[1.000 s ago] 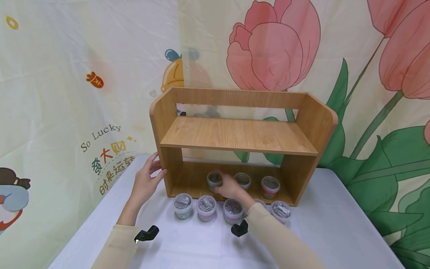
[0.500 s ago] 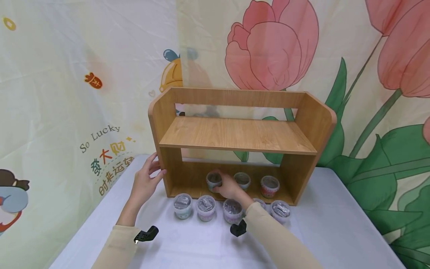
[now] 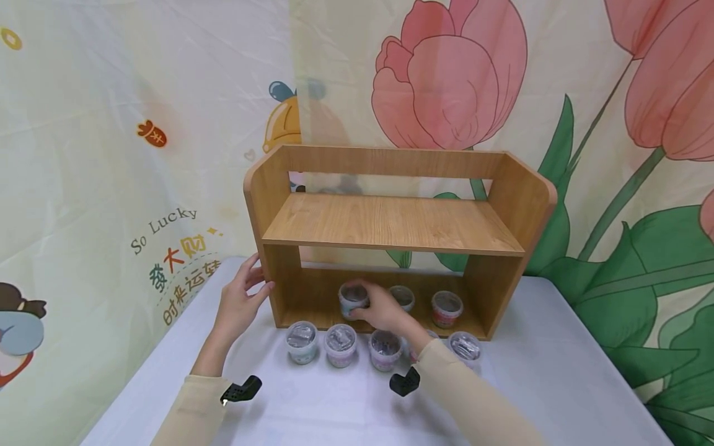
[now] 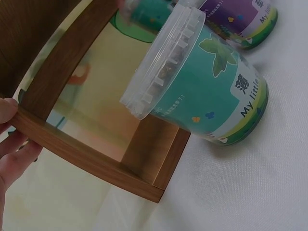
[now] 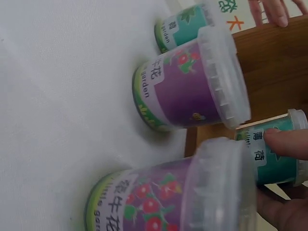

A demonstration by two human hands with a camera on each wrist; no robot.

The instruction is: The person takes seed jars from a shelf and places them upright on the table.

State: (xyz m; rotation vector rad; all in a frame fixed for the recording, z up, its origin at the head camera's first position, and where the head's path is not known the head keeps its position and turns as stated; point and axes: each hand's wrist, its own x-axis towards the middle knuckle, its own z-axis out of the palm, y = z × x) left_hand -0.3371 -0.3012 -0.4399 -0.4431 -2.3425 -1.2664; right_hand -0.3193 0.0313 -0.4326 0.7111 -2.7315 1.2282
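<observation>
My right hand (image 3: 385, 308) grips a teal plastic cup (image 3: 352, 301) with a clear lid at the lower level of a wooden shelf (image 3: 390, 223). In the right wrist view, thumb and fingers stand on opposite sides of this teal cup (image 5: 269, 159), and a Chinese label shows. My left hand (image 3: 238, 303) holds the front edge of the shelf's left side panel, thumb at the edge, fingers along the outside. Right of the gripped cup, two more cups stand on the lower board: one (image 3: 403, 297) partly behind my right hand, one pinkish-red (image 3: 447, 309).
Several lidded cups stand in a row on the white tablecloth before the shelf, among them a teal one (image 3: 302, 342), a purple one (image 3: 341, 345) and another purple one (image 3: 385, 350). My right forearm partly covers one. A printed cloth (image 3: 139, 74) hangs behind.
My right wrist has shifted slightly right, and more of the gripped cup's side shows now. The left hand keeps its hold on the panel. The head view has drifted a little.
</observation>
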